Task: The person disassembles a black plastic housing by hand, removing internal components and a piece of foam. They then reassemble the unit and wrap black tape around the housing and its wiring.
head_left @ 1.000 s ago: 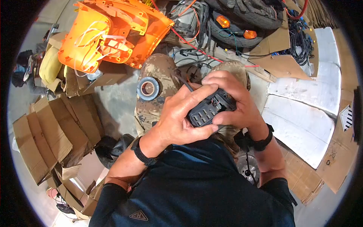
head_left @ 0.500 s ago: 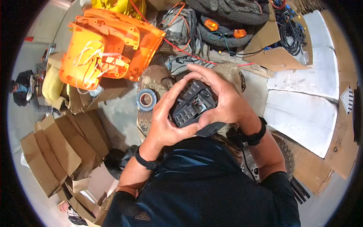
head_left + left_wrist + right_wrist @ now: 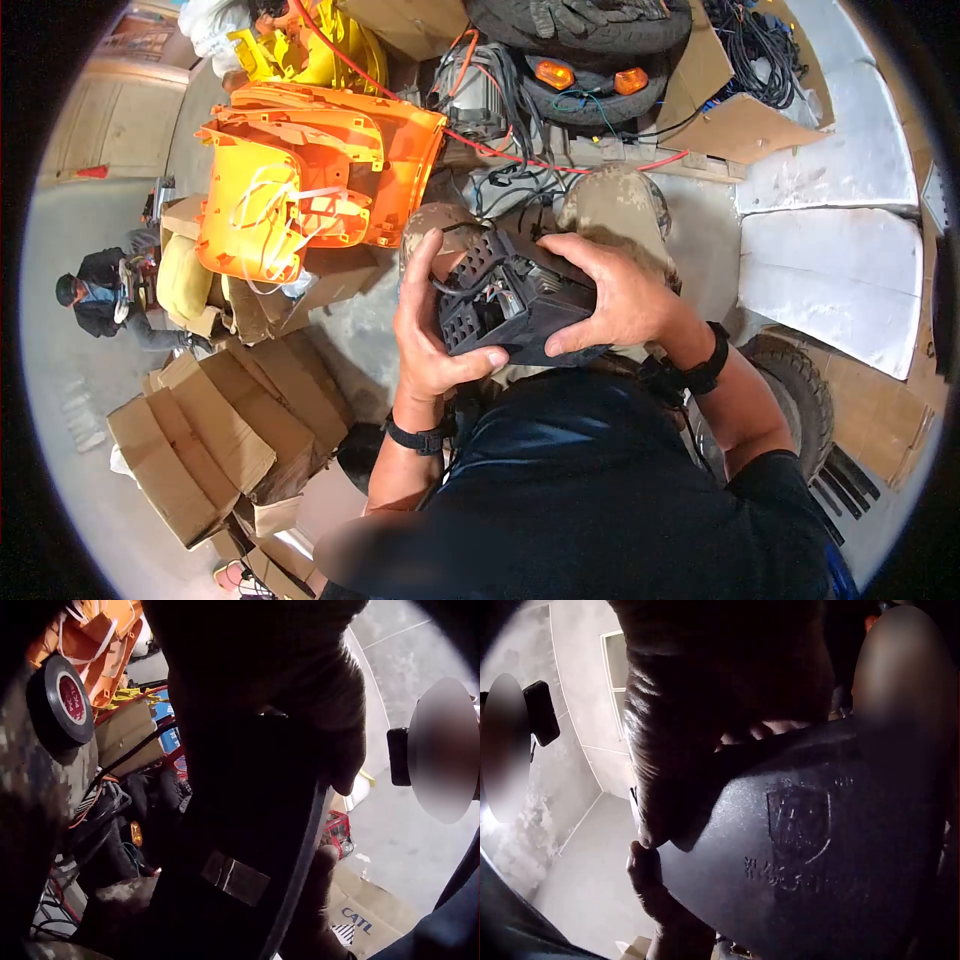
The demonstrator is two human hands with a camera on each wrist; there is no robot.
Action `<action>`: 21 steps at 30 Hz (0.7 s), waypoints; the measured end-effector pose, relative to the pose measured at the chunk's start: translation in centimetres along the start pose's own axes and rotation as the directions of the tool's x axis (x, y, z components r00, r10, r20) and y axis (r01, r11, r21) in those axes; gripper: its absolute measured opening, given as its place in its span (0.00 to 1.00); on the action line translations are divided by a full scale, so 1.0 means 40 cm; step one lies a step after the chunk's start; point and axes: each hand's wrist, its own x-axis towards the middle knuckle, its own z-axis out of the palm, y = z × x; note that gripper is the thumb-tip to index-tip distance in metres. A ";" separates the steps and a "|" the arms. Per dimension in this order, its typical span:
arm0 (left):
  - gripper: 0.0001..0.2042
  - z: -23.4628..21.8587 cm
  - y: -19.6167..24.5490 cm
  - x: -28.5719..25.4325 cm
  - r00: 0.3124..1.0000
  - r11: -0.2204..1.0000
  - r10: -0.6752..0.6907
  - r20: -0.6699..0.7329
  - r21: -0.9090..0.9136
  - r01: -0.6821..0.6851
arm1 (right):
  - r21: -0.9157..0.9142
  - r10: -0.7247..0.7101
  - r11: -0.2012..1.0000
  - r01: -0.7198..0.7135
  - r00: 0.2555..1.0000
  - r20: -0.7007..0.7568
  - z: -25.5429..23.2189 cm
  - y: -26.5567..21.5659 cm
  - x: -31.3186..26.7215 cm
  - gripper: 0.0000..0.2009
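Note:
Above the lap, both hands hold a black plastic case (image 3: pixel 545 315) from either side. Its upper face has rows of square openings, with thin wires showing in a gap between them. My left hand (image 3: pixel 420 335) grips the left end, thumb along the near edge and fingers up the far side. My right hand (image 3: pixel 630 295) grips the right end, thumb on the near side and fingers over the far edge. In the right wrist view the case (image 3: pixel 735 877) shows a smooth face with an embossed shield mark. A roll of black tape (image 3: pixel 45 712) rests on the camouflage-clad knee.
Orange plastic panels (image 3: pixel 330 190) stand at the far left, above cardboard boxes (image 3: pixel 215 420). Tires (image 3: pixel 590 60) with amber lamps lie ahead, by a red cable (image 3: pixel 530 160). A box of black wiring (image 3: pixel 750 130) and white foam sheets (image 3: pixel 830 270) are on the right. Another person (image 3: pixel 100 300) is at the left.
The case has been turned and tilted between the hands, so more of its side shows. My left fingers have straightened along its far side. The head view has shifted, and the tape roll is hidden there.

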 end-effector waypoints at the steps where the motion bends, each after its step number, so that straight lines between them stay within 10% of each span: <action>1: 0.62 0.002 0.002 0.001 1.000 1.000 -0.012 -0.003 -0.014 0.012 | 0.036 -0.008 0.999 0.008 1.000 -0.016 0.005 0.005 0.000 0.53; 13: 0.62 -0.013 0.023 -0.005 0.997 0.992 -0.074 0.037 0.104 0.070 | -0.126 -0.072 0.990 0.064 0.995 -0.063 0.023 -0.016 -0.007 0.49; 21: 0.58 -0.002 -0.034 -0.018 0.989 0.988 -0.123 0.080 0.104 0.115 | 0.079 -0.021 0.997 0.026 0.998 -0.062 0.047 -0.008 0.000 0.51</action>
